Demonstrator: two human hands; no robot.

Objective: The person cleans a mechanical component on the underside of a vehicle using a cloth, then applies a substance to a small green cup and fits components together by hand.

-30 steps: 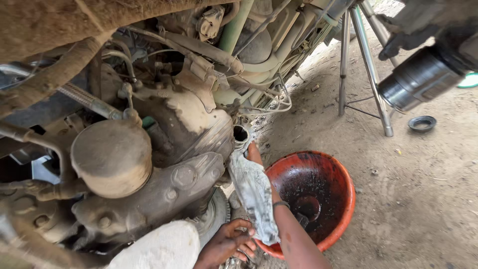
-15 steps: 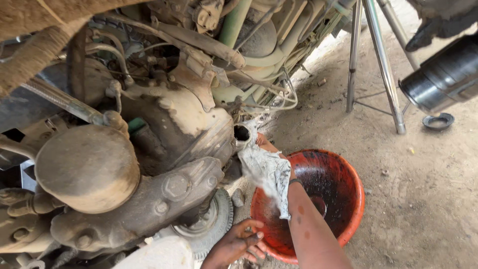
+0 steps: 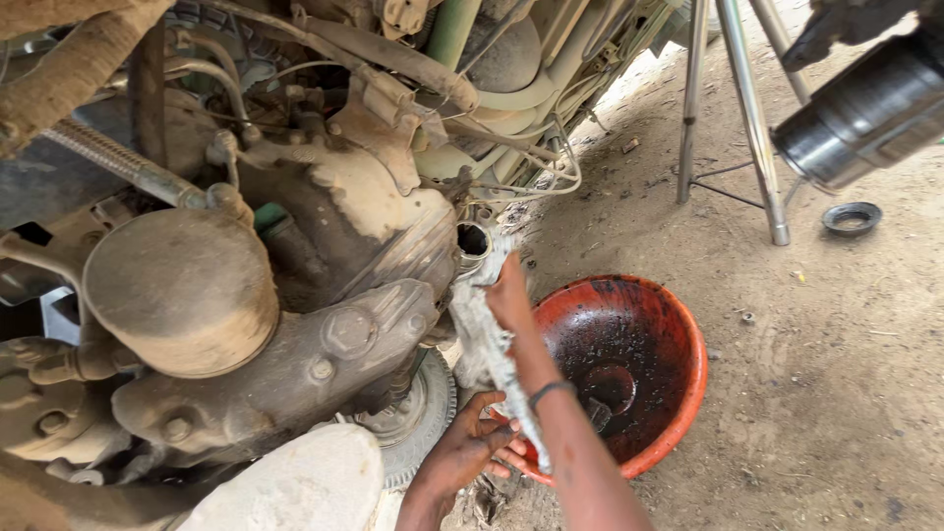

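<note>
My right hand (image 3: 511, 295) presses a dirty grey rag (image 3: 482, 339) against the mud-caked engine, just below a round open port (image 3: 473, 239). The rag hangs down along my forearm, which wears a dark wristband. My left hand (image 3: 460, 454) is lower, its fingers curled on the rag's lower end beside the rim of a red basin (image 3: 688, 334). The basin sits on the dirt under the port and is smeared with dark oil.
A dusty round canister (image 3: 182, 290) sticks out of the engine at left, with hoses and wires above it. A dark metal cylinder (image 3: 865, 103) is held up at top right by something dark. Metal stand legs (image 3: 752, 118) and a small black ring (image 3: 852, 217) are on the dirt.
The view has shifted a little. My right hand stays on the rag by the port, and my left hand has risen slightly along the rag's lower end.
</note>
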